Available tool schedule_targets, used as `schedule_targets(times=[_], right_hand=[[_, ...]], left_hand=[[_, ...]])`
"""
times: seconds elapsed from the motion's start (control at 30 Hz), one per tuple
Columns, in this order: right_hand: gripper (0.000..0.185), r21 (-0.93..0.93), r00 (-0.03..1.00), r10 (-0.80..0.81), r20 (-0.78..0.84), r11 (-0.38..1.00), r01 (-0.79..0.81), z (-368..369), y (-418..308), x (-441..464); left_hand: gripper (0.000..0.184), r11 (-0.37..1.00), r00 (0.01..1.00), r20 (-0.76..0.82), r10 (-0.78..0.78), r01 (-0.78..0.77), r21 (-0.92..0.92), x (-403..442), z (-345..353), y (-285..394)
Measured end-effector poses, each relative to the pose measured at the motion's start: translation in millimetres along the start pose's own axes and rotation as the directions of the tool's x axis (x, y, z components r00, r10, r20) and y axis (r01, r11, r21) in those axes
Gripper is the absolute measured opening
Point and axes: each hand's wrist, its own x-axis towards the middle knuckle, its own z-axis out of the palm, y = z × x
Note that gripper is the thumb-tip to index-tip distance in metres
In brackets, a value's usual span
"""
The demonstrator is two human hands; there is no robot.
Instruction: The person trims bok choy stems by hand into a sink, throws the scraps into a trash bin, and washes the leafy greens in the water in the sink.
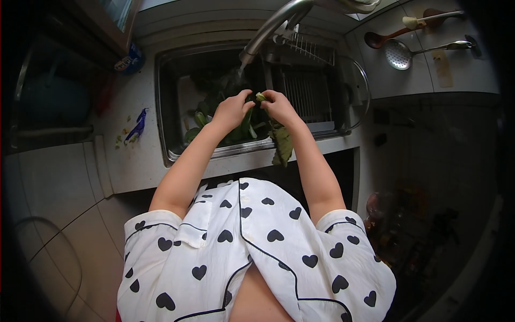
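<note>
My right hand [279, 109] pinches the pale cut end of a leafy green vegetable [282, 145], whose large leaf hangs down over the front rim of the sink. Just to the left, my left hand [234, 110] is curved, with thumb and forefinger apart and nothing visible between them. Beneath both hands, more leafy greens [200, 119] lie in the left basin of the metal sink [162, 107]. Water runs from the faucet [248, 55] into that basin, beyond my left hand.
A dish rack [307, 94] sits in the right basin. Vegetable scraps [121, 138] and a crumpled blue wrapper [138, 125] lie on the left counter, with a blue container [129, 60] farther back. A skimmer [398, 54] and a wooden ladle [375, 39] hang on the right wall.
</note>
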Motion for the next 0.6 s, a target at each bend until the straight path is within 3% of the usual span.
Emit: schedule_targets(times=[0.03, 0.13, 0.23, 0.33, 0.43, 0.53, 0.6], right_hand=[[0.023, 0.061, 0.998, 0.014, 0.068, 0.998, -0.018, -1, -2, -1], [0.023, -0.022, 0.992, 0.009, 0.128, 1.000, -0.007, -2, -5, 0], [0.023, -0.212, 0.989, -0.073, 0.125, 0.972, 0.099, -4, -13, -7], [0.021, -0.258, 0.992, -0.094, 0.085, 0.960, 0.113, 0, -12, -9], [0.017, -0.381, 0.989, -0.145, 0.013, 0.914, 0.139, 7, -13, -11], [0.013, -0.446, 0.989, -0.147, -0.006, 0.886, 0.129, 12, -17, -13], [0.012, -0.435, 0.981, -0.192, -0.042, 0.887, 0.155, 15, -21, -16]], left_hand=[[0.027, 0.999, 0.999, -0.038, 0.025, -0.026, -0.021, 0, -2, 4], [0.027, 0.999, 0.999, 0.044, 0.004, -0.002, -0.048, 0, -10, 15], [0.026, 0.993, 0.992, 0.033, 0.118, -0.119, 0.025, 1, -6, 12], [0.021, 0.975, 0.983, 0.014, 0.182, -0.183, 0.125, 2, -5, 12], [0.015, 0.964, 0.987, 0.079, 0.138, -0.152, 0.217, 3, -2, 15], [0.015, 0.960, 0.989, 0.076, 0.128, -0.143, 0.242, 5, 5, 11], [0.018, 0.982, 0.995, 0.039, 0.090, -0.095, 0.161, 4, 6, 10]])
